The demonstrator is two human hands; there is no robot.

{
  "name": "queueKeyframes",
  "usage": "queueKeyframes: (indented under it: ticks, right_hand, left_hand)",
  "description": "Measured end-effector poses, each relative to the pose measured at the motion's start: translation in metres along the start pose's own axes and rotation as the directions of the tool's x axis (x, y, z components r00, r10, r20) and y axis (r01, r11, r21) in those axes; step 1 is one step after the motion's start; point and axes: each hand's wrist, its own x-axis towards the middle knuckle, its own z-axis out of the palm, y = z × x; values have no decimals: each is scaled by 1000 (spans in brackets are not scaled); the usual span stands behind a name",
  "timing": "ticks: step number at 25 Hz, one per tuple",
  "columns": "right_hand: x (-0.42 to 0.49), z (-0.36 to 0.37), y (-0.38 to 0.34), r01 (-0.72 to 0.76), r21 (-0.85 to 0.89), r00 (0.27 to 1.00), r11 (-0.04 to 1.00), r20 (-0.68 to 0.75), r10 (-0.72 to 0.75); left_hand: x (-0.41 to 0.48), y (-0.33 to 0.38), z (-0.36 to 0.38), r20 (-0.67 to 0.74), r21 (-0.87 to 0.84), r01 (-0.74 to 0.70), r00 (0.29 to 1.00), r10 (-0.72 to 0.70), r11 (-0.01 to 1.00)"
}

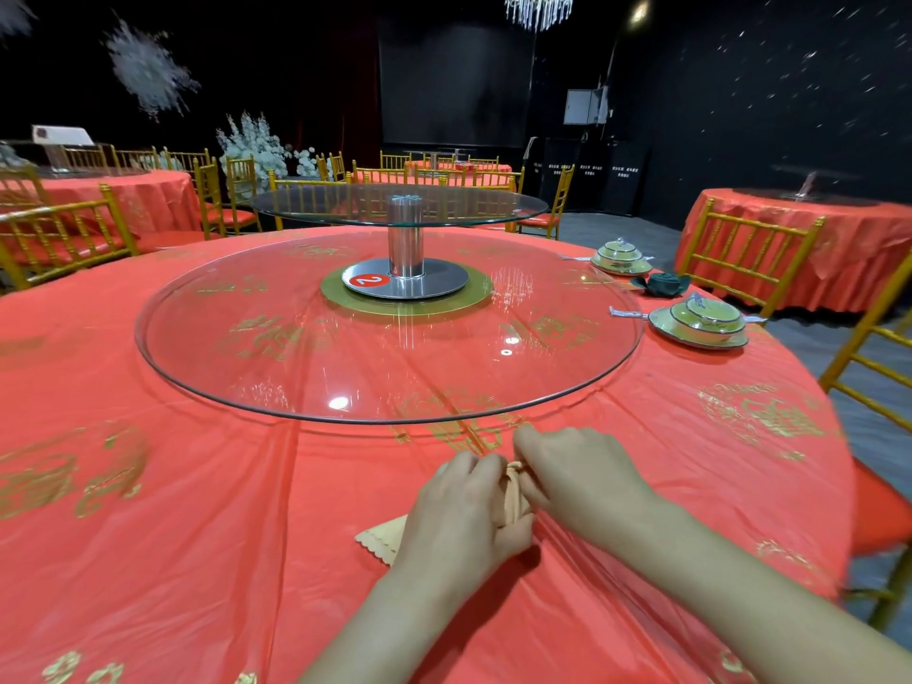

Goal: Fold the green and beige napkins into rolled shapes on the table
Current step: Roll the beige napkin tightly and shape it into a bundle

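Head view: both hands' fingers [493, 469] pinch the beige napkin [513, 491]; lidded bowls [710, 315] closed.

two hands [464, 515] [577, 466], two napkins [513, 491] [664, 283], two dish sets [621, 257] [701, 322].

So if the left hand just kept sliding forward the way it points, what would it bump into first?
Probably the rim of the big glass turntable. The left hand, gripping the beige napkin, points away across the red tablecloth, bare between them; depth is hard to judge.
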Motion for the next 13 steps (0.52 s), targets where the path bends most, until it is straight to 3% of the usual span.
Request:
queueKeyframes:
  ticks: [2, 3, 5, 7, 10, 13]
  right_hand:
    - [-8, 13, -1, -35, 47, 998, 998, -47, 37]
    - [-11, 17, 0, -90, 169, 994, 981, -54, 100]
    - [-14, 20, 6, -200, 447, 975, 872, 6, 220]
    - [-19, 25, 10, -184, 595, 976, 783, 13, 219]
    - [-23, 22, 7, -147, 671, 983, 727, 19, 182]
    - [-16, 11, 17, -216, 652, 976, 727, 146, 160]
  left_hand:
    - [1, -1, 1, -5, -27, 20, 1000, -20, 999]
    - [1, -1, 0, -5, -48, 27, 1000, -27, 998]
    - [1, -2, 1, -6, -91, 47, 999, -47, 995]
    - [1, -2, 1, -6, -122, 59, 998, -60, 991]
    - [1, -3, 1, -17, -136, 57, 998, -60, 989]
    - [1, -2, 1, 4, -132, 39, 999, -39, 991]
